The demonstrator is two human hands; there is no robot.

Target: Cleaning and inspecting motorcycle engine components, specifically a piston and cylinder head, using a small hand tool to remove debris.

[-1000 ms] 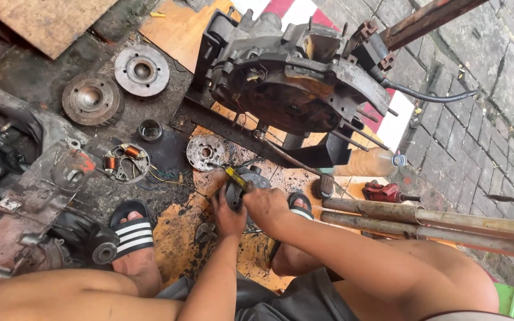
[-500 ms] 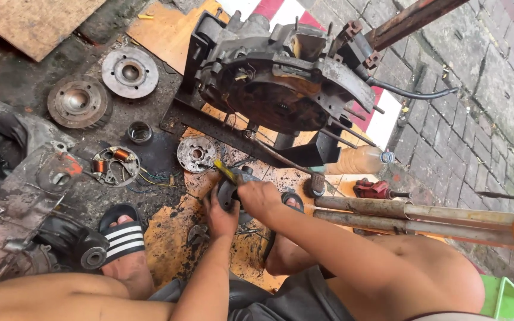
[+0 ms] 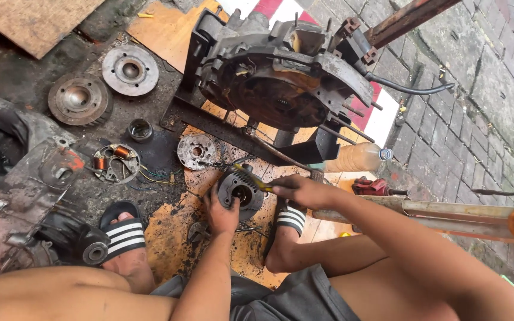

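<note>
My left hand (image 3: 221, 211) grips a round grey metal engine part (image 3: 240, 189) with a centre hole, held just above the oily orange board (image 3: 167, 232). My right hand (image 3: 304, 190) holds a yellow-handled tool (image 3: 252, 177) whose tip rests across the part's top. Both hands are low between my knees, in front of a large greasy engine casing (image 3: 274, 77) mounted on a black stand.
A stator plate with copper coils (image 3: 114, 161), a small round plate (image 3: 196, 150), two metal discs (image 3: 129, 69), (image 3: 78, 98) and a small cup (image 3: 140, 129) lie on the ground. A plastic bottle (image 3: 358, 157), a red tool (image 3: 370, 187) and a rusty tube (image 3: 447, 211) lie at right. My sandalled feet (image 3: 123, 232) flank the board.
The view has shifted slightly. My hands stay on the round part; the yellow tool has shifted a little across its top.
</note>
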